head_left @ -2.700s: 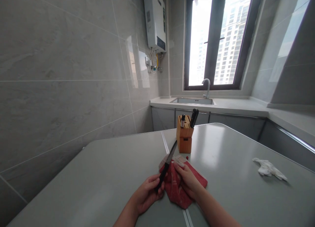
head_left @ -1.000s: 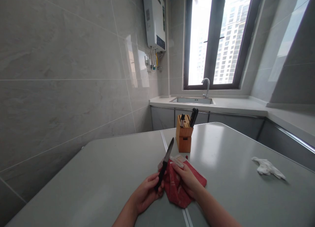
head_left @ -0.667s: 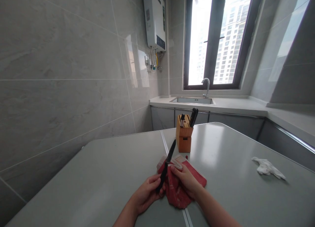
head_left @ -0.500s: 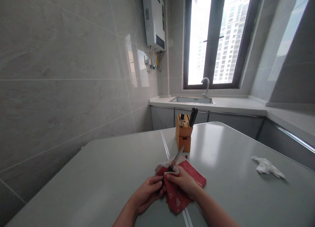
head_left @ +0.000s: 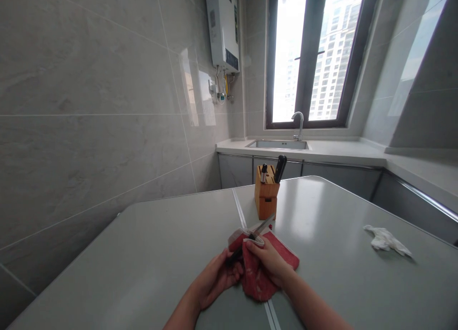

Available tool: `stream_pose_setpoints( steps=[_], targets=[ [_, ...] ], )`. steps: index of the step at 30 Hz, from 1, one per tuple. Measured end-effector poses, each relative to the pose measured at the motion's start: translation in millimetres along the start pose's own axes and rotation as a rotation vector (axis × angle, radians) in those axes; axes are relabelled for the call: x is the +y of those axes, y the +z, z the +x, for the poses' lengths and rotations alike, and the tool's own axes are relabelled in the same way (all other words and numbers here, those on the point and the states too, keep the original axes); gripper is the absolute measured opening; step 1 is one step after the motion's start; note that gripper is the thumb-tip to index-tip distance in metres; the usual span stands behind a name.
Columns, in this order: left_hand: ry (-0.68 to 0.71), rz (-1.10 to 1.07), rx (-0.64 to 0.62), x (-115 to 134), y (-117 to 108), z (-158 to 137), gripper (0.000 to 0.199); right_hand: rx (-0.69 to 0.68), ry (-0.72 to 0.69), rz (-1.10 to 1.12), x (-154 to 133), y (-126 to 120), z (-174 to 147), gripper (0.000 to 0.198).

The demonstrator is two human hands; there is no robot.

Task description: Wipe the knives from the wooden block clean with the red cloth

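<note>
Low over the table, my left hand (head_left: pixel 219 276) is closed around the black handle of a knife (head_left: pixel 265 223). The blade slants up and to the right, its tip in front of the wooden knife block (head_left: pixel 265 201). A red cloth (head_left: pixel 258 278) with a pale edge wraps part of the knife where handle and blade meet. My right hand (head_left: pixel 271 260) is closed on this cloth, thumb on top, pressing it around the knife. Part of the handle is hidden by fingers and cloth.
A black-handled knife (head_left: pixel 281 168) and another short handle (head_left: pixel 264 173) stick up from the block. A crumpled white cloth or tissue (head_left: pixel 386 239) lies on the table (head_left: pixel 143 253) at right. Behind are a sink (head_left: pixel 279 145) and faucet (head_left: pixel 299 124).
The knife has tilted further right, its tip now lower. My left hand has turned and shifted slightly left along the handle. My right hand and the cloth have moved only a little.
</note>
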State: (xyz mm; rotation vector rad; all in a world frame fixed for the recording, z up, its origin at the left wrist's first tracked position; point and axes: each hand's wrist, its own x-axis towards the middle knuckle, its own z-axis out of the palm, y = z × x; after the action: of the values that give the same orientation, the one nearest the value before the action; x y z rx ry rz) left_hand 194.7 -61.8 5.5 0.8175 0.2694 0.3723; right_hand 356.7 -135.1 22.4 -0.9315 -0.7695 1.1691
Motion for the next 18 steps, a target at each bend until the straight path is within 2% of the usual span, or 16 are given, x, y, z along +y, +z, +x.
stream_pose_setpoints(
  steps=[4, 8, 18],
  targets=[
    [-0.019, 0.007, 0.044, -1, -2, 3, 0.048, 0.055, 0.001, 0.11, -1, -1, 2, 0.03],
    [0.005, 0.069, 0.062, -1, -2, 2, 0.04, 0.017, 0.012, 0.121, 0, -1, 3, 0.027],
    [0.027, 0.096, 0.018, -6, -12, 2, 0.031, 0.043, 0.03, 0.114, 3, -2, 5, 0.032]
  ],
)
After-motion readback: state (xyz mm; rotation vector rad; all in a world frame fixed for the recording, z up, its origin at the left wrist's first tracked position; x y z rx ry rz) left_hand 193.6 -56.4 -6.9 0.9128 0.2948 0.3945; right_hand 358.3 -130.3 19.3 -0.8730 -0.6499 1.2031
